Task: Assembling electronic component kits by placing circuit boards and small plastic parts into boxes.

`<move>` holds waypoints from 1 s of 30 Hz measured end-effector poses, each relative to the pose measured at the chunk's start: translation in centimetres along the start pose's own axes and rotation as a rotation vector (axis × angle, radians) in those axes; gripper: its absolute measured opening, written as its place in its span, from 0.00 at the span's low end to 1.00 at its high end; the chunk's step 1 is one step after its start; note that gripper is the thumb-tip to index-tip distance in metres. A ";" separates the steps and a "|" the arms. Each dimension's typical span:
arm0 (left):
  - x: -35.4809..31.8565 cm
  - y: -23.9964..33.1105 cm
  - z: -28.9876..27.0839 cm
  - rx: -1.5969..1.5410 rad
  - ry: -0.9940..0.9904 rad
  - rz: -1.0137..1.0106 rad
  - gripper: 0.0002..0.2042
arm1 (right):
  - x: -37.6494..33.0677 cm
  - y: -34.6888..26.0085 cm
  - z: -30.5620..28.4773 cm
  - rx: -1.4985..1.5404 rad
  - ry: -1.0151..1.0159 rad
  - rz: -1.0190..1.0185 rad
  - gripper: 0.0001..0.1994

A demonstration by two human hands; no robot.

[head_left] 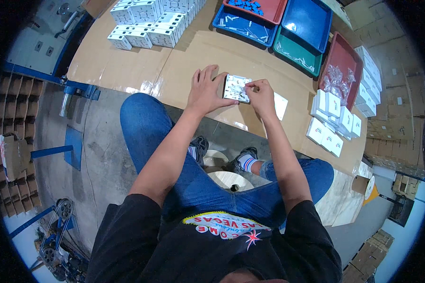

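Lying flat on the cardboard-covered table point(198, 52), a white square switch plate point(236, 88) is steadied at its left edge by the left hand point(205, 92), whose fingers are spread and pressed down rather than closed round anything. A small clear plastic bag point(245, 87) appears to be pinched between thumb and forefinger of the right hand point(261, 96) over the plate's right side. Should that pinch loosen, the bag could slide off, since little of it is gripped. White boxes point(335, 123) are stacked just to the right, beside a red tray point(341, 59).
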State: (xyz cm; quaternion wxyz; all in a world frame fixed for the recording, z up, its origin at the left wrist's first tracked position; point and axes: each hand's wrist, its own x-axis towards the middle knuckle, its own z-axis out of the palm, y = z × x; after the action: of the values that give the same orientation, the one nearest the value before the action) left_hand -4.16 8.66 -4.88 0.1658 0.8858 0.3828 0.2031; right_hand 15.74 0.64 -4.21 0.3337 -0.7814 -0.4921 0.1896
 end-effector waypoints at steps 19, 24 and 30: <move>0.1 -0.1 0.4 -0.018 0.009 0.008 0.49 | 8.2 2.5 -4.1 0.097 0.149 -0.134 0.09; 0.0 -0.1 0.1 -0.013 0.021 0.008 0.47 | 16.4 0.7 -5.9 -0.060 0.257 -0.307 0.09; 0.3 0.8 -0.3 -0.015 0.019 0.021 0.45 | 25.6 -0.2 -7.4 -0.393 0.318 -0.388 0.11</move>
State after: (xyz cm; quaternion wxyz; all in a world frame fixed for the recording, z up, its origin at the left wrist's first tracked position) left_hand -3.63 8.44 -4.19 0.1667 0.8865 0.3737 0.2162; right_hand 31.56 21.18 1.99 0.2788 -0.7424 -0.6008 -0.1007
